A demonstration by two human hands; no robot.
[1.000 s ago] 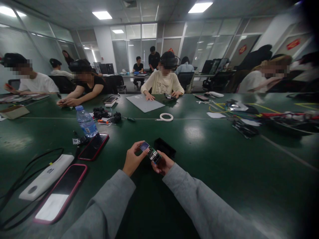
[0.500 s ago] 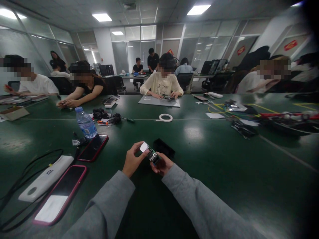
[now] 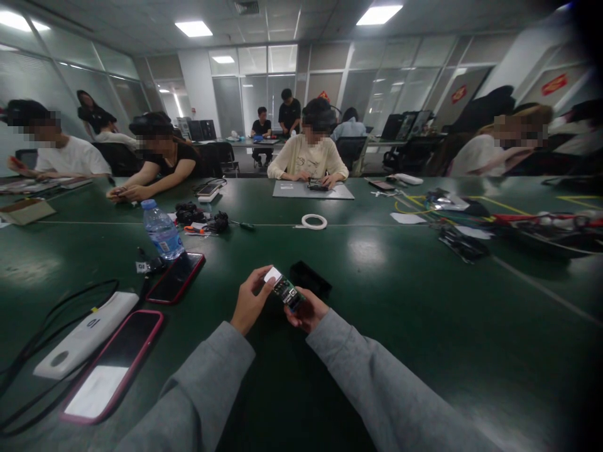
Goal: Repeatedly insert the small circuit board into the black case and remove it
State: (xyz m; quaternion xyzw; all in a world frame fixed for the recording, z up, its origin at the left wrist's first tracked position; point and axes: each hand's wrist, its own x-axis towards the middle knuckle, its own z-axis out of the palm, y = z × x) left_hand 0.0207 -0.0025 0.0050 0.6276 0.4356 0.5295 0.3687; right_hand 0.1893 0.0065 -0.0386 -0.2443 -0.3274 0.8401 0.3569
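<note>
Between my two hands, above the green table, is a small green circuit board (image 3: 286, 291) with dark components and a white square code on it. My left hand (image 3: 250, 304) pinches its upper left end, where a white piece (image 3: 272, 275) lies under the thumb. My right hand (image 3: 308, 309) has its fingers closed round the lower right end of the board. The board is held tilted, its component face towards me. Just behind my right hand, a black open box-shaped case (image 3: 309, 279) rests on the table.
To the left lie a pink-edged phone (image 3: 113, 367), a white device (image 3: 87, 336) with cables, a red-edged phone (image 3: 176, 278) and a water bottle (image 3: 162, 231). A white tape ring (image 3: 313, 221) lies ahead. Wires and parts (image 3: 464, 242) spread at right. Several people sit across the table (image 3: 400, 301).
My hands and the circuit board stay almost in place; the left thumb has shifted slightly over the white piece. Across the table, the grey sheet before a person has slid to the right.
</note>
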